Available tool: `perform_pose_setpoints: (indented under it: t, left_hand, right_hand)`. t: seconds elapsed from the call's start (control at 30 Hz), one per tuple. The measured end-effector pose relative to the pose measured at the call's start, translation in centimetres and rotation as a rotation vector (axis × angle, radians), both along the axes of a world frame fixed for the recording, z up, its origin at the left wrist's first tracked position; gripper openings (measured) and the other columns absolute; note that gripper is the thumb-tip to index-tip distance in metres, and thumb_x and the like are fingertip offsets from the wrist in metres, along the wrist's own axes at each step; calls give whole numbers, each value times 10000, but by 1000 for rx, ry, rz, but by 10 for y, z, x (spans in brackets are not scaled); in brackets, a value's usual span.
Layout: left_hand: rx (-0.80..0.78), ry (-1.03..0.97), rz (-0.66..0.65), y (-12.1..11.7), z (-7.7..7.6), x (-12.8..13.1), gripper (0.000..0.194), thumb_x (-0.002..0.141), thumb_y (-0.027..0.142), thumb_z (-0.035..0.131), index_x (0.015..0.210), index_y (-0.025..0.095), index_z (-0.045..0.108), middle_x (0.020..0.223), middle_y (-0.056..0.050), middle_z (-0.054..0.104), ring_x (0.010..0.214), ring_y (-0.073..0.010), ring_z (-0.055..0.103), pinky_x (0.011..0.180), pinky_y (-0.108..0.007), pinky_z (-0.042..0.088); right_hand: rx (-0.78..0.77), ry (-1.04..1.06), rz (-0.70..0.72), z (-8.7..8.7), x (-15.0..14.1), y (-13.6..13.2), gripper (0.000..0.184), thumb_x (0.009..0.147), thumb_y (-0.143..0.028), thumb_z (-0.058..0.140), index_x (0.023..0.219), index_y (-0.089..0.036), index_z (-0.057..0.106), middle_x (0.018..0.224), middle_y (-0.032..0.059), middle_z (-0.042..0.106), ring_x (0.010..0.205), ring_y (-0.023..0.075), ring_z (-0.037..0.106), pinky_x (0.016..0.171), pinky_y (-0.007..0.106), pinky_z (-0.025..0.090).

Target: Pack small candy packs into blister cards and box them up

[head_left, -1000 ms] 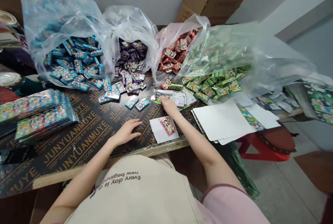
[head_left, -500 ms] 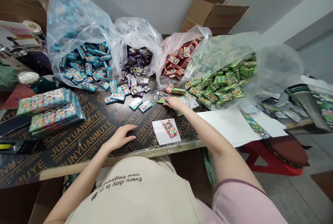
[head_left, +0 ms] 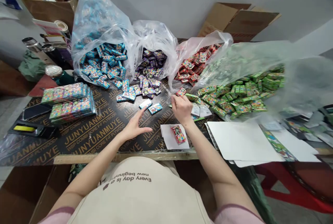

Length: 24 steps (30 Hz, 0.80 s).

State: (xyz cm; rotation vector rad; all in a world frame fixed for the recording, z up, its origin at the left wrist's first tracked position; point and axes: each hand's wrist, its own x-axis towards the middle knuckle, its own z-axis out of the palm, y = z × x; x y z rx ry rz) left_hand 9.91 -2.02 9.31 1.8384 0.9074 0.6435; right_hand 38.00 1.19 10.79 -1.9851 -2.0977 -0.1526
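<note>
My left hand point(head_left: 136, 126) has thumb and fingers apart, its index fingertip at a small blue-and-white box point(head_left: 145, 104); a second blue box point(head_left: 155, 108) lies just right of it. My right hand point(head_left: 181, 109) is curled closed near a small red box point(head_left: 181, 92) and the edge of the green boxes. A see-through sliver of plastic point(head_left: 166, 89) shows by its fingertips, but what they grip is hidden. Between my forearms, a red box point(head_left: 178, 134) lies on a white card point(head_left: 168, 140).
Clear bags spill blue boxes point(head_left: 105, 64), purple boxes point(head_left: 153, 60), red boxes point(head_left: 199, 60) and green boxes point(head_left: 241, 93) along the back. Wrapped stacks point(head_left: 73, 107) and a black tape dispenser point(head_left: 28, 129) sit left. White sheets point(head_left: 234, 140) lie right; a carton point(head_left: 236, 21) stands behind.
My left hand has moved forward to the blue-and-white box. My right hand has curled closed and drawn back slightly from the small green and grey pieces. The view has turned left.
</note>
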Motion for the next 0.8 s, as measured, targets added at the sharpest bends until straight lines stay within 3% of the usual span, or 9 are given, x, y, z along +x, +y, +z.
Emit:
perform_pose_setpoints:
  t: [0.07,0.1,0.17,0.3,0.4,0.5,0.67,0.8]
  left_hand:
    - [43,-104,89,0,4,15,1044,649,514,758,1481,242,190,1540,-147,234,1390,-327,283,1129,-489,250]
    - [70,-147,122,0,7,23,1156,592,532,789,1492,250,122,1567,-143,135,1426,-342,173,1150,-504,184]
    - [84,-219,163,-1,12,34,1273,516,551,820,1496,261,63,1579,-130,53,1442,-356,61,1163,-510,122]
    - [-129,-428,215,-7,15,35,1150,572,550,786,1486,273,145,1541,-115,218,1388,-347,251,1124,-449,258]
    - [-397,-638,176,-14,14,27,1010,607,549,747,1448,255,272,1441,-109,399,1279,-322,423,1017,-407,395]
    - [-593,-752,159,-22,17,23,853,602,563,722,1324,187,465,1298,-114,544,1185,-316,511,928,-386,458]
    - [-720,-667,193,-28,20,12,645,728,606,541,1182,151,595,1204,-127,621,1123,-306,555,884,-374,467]
    - [-753,-599,80,-23,7,-1,607,674,552,605,1129,152,640,1166,-129,648,1041,-295,598,817,-348,470]
  right_hand:
    - [185,383,13,18,-40,-15,446,974,-397,295,1062,-142,651,911,152,677,891,258,589,825,363,411]
    - [200,585,18,24,-60,-23,469,967,-453,294,1055,-163,652,890,130,670,860,249,588,812,363,426]
    - [81,937,42,31,-95,-35,569,933,-588,275,1051,-177,651,832,103,661,817,245,588,759,356,462]
    - [-141,1364,134,22,-125,-45,851,815,-784,131,1133,-169,627,900,105,654,861,253,608,693,333,508]
    - [-123,1413,259,15,-129,-48,888,789,-809,99,1235,-216,586,1005,88,606,793,206,606,669,322,520]
    - [-69,1277,333,19,-133,-54,730,856,-732,222,1300,-247,540,986,71,573,761,179,585,702,331,518]
    - [139,1064,181,34,-127,-49,349,877,-458,525,1142,-248,609,1051,76,585,978,217,563,874,363,468]
    - [61,1029,216,36,-110,-32,273,804,-425,632,981,-219,620,896,42,618,844,192,575,788,326,466]
